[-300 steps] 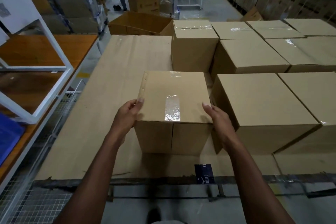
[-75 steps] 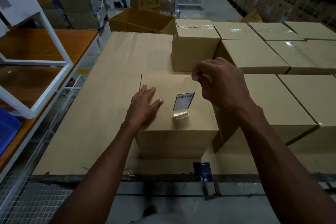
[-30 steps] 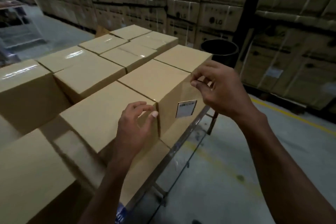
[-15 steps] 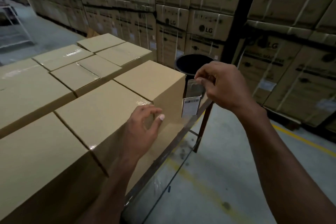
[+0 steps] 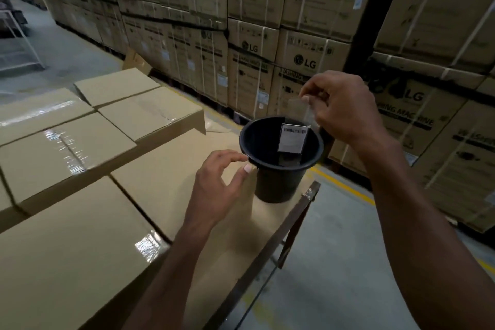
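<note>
My right hand [image 5: 340, 107] pinches a strip of clear tape with a white barcode label [image 5: 292, 138] hanging from it, right over the mouth of a black bucket [image 5: 278, 182]. The bucket stands on the cardboard-covered table corner [image 5: 187, 185]. My left hand [image 5: 218, 182] hovers just left of the bucket with fingers loosely spread and holds nothing; its thumb is near the bucket's rim. Several sealed brown cartons [image 5: 67, 147] lie to the left on the table.
Tall stacks of large printed cartons [image 5: 300, 61] line the far side of a grey concrete aisle with a yellow floor line [image 5: 345, 187]. A dark rack upright [image 5: 372, 8] rises behind the bucket. The table's metal edge [image 5: 281, 238] runs diagonally below my arms.
My view has swung right, from the small box to the table corner. My right hand peeled the taped label off the box and carried it over the bucket. My left hand left the cartons.
</note>
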Demonstrator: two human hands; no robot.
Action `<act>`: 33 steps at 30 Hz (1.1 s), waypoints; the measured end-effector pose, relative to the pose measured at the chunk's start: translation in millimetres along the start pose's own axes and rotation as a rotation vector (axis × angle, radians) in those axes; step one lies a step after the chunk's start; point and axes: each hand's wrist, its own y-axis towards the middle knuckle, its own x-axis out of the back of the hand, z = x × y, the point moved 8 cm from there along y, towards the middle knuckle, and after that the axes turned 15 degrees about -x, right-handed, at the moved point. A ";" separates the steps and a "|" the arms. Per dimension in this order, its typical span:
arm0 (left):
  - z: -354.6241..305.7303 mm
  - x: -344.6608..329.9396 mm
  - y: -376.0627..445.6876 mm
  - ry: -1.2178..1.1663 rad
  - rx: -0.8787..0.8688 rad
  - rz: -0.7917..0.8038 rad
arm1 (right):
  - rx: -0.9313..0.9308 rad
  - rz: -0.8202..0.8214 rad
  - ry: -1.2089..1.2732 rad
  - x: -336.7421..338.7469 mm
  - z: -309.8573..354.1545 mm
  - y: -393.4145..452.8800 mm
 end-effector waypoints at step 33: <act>46.0 -74.1 30.7 0.210 0.310 -0.162 | 0.020 0.598 -0.072 -225.1 -135.6 79.1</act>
